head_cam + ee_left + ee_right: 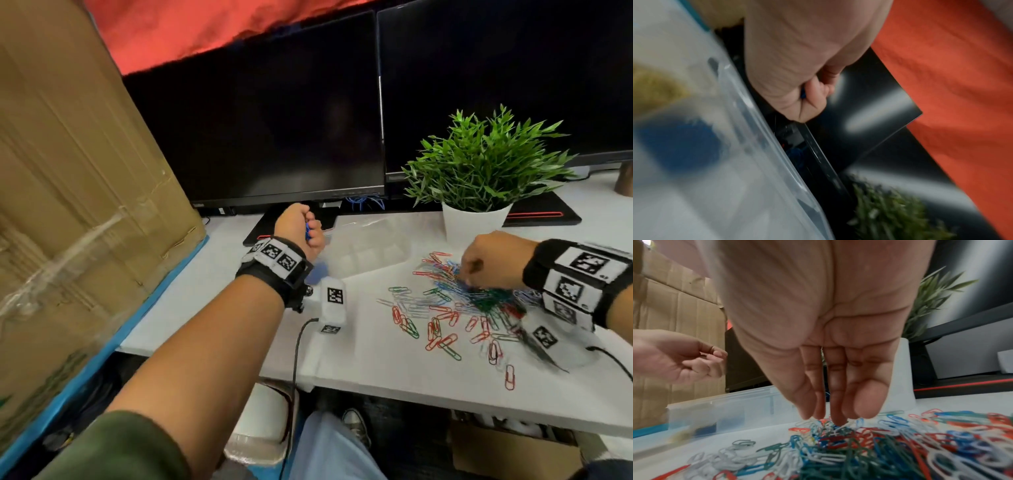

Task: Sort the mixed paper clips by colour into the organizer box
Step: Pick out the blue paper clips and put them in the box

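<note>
The left hand (pixel 301 228) hung over the clear organizer box (pixel 368 250), fingers (pixel 816 95) curled around blue paper clips (pixel 308 230). The right hand (pixel 493 262) reached down with nearly straight fingers (pixel 838 402), tips touching the mixed clip pile (pixel 462 301) on the white counter (pixel 376 363) directly beneath them.

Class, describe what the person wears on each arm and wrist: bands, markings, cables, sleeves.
Left wrist band: black, carrying white blocks printed with black square codes; a white camera box with a black cable. A green sleeve covers the upper forearm. Right wrist band: the same, also cabled.
</note>
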